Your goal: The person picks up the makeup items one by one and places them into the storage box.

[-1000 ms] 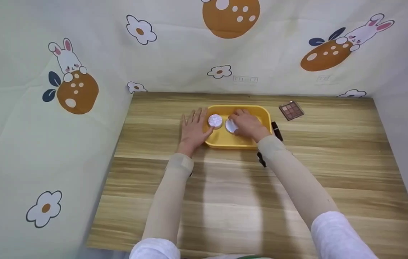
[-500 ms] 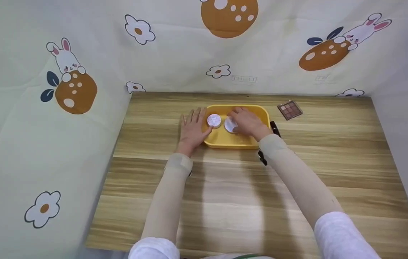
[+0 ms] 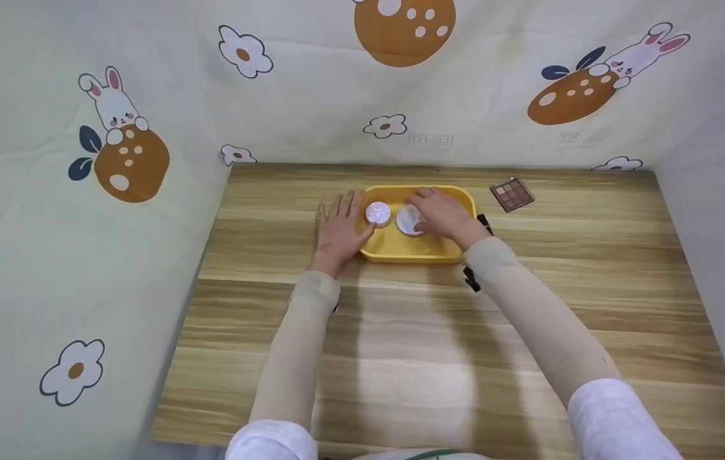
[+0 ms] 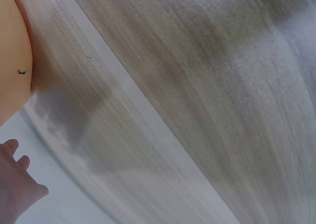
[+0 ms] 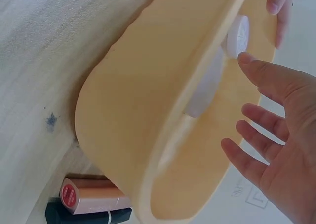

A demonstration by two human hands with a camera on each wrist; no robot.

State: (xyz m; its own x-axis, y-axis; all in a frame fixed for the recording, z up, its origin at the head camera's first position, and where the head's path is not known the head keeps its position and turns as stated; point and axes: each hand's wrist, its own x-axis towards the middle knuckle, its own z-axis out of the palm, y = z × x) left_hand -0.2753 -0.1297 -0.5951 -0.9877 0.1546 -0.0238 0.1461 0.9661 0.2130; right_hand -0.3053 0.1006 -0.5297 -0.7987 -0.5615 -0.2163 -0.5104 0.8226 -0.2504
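A yellow plastic tray (image 3: 413, 258) holds two round white cases. The smaller case (image 3: 378, 213) has a star pattern on its lid and sits at the left. The larger flat case (image 3: 409, 220) lies in the middle. My left hand (image 3: 340, 234) rests over the tray's left end with fingers spread and thumb reaching inside, near the small case. My right hand (image 3: 442, 212) hovers over the larger case from the right, overlapping its edge in the head view. In the right wrist view its thumb and fingers (image 5: 252, 137) are apart, with nothing between them.
A square eyeshadow palette (image 3: 512, 194) lies beyond the tray's right end. Beside that end lie a pinkish box (image 5: 96, 195) with a red circle and a dark tube (image 5: 89, 215). Patterned cloth (image 3: 311, 108) hangs behind the wooden table (image 3: 273, 211).
My right hand has eased off the larger case, its fingers loosening, and more of the lid shows. My left hand stays at the tray's left end. The head view has shifted slightly.
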